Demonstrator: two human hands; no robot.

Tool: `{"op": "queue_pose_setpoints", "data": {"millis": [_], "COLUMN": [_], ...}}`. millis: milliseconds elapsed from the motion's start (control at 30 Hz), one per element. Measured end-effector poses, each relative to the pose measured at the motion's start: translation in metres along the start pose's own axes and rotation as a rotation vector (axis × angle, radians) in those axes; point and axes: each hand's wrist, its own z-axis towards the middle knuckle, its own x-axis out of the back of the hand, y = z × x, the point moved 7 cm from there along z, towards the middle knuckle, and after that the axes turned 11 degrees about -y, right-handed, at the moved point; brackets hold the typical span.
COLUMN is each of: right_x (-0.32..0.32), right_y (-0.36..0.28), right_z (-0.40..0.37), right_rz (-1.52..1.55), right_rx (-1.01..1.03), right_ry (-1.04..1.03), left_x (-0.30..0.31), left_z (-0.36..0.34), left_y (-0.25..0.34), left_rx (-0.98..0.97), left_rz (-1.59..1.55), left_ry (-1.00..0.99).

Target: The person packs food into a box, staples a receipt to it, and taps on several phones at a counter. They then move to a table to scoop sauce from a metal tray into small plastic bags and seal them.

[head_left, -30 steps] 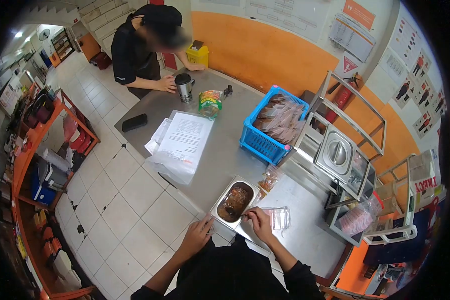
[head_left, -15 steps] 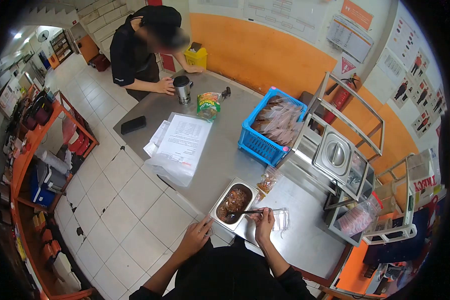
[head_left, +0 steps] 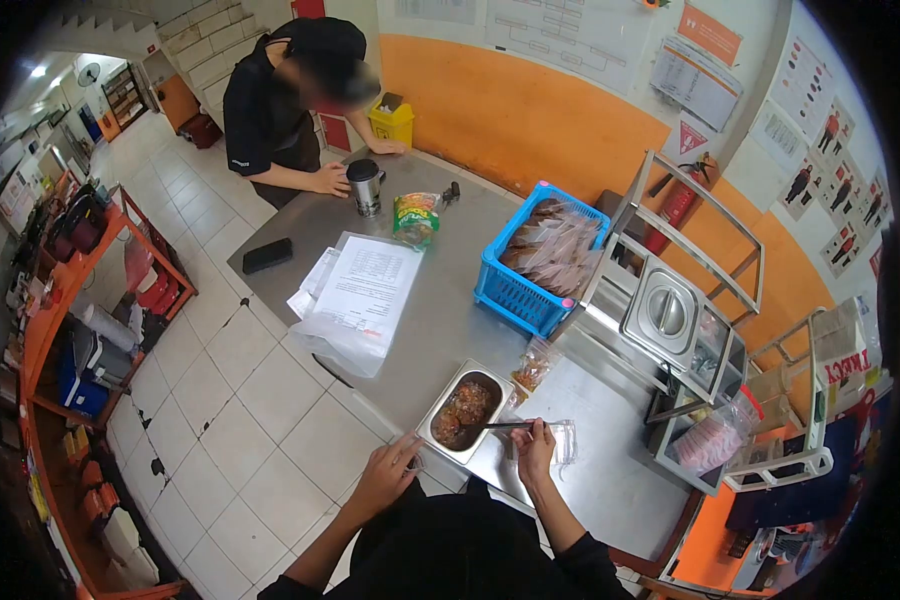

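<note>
A steel food pan (head_left: 432,432) stands at the table's near edge with a chunky reddish-brown relish (head_left: 467,403) in it. My right hand (head_left: 537,450) is closed round the dark handle of a spoon (head_left: 508,426), whose bowl end dips into the relish and is mostly hidden. Left of the pan, my left hand (head_left: 388,474) has its fingers closed on what looks like a small clear plastic bag (head_left: 416,463), partly hidden by the fingers. Flat clear bags (head_left: 563,442) lie beside my right hand. A filled clear bag (head_left: 535,366) rests just behind the pan.
A blue crate (head_left: 526,292) of packed sachets stands further back. Papers (head_left: 370,290), a phone (head_left: 267,255), a green packet (head_left: 416,217) and a steel tumbler (head_left: 366,188) are on the table (head_left: 450,290). Across it leans another person (head_left: 280,110). A metal rack (head_left: 660,340) stands at right.
The spoon and my right hand have shifted slightly to the right, and the spoon's bowl sits differently in the relish. My left hand stays beside the pan.
</note>
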Motion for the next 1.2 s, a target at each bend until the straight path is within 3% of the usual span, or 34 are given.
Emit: {"op": "queue_pose_setpoints", "data": {"millis": [133,233,333,467,567,767,967,1067,1200], "right_x": [0.005,-0.015,-0.046,-0.098,-0.123,-0.128,-0.120,-0.094,-0.071], "right_y": [0.000,-0.020,-0.028,-0.044,-0.056,-0.038,-0.035,-0.018,-0.016], "right_z": [-0.001,-0.015,-0.032,-0.076,-0.083,-0.076,-0.056,-0.039,-0.022], "right_rz": [0.039,-0.119,-0.386,-1.162,-1.315,-1.280,-1.102,-0.735,-0.386], "right_rx": [0.011,0.158,0.226,0.589,0.725,0.665,0.432,0.198,0.132], "right_ry": [-0.003,-0.051,-0.224,-0.719,-0.862,-1.009,-0.841,-0.581,-0.359], "left_x": [0.002,0.001,-0.006,-0.016,-0.016,-0.017,-0.014,-0.013,-0.019], "left_z": [-0.001,-0.001,-0.002,-0.003,-0.004,-0.004,-0.003,-0.004,-0.004], "left_y": [-0.002,-0.001,0.000,-0.003,-0.002,-0.003,0.000,-0.001,-0.006], "left_rx": [0.005,0.002,0.010,0.034,0.031,0.030,0.034,0.029,0.019], "left_rz": [-0.028,-0.014,0.012,0.020,0.004,0.021,0.015,0.005,-0.014], "left_ry": [0.013,0.021,0.011,-0.004,-0.013,-0.016,-0.018,-0.013,0.002]}}
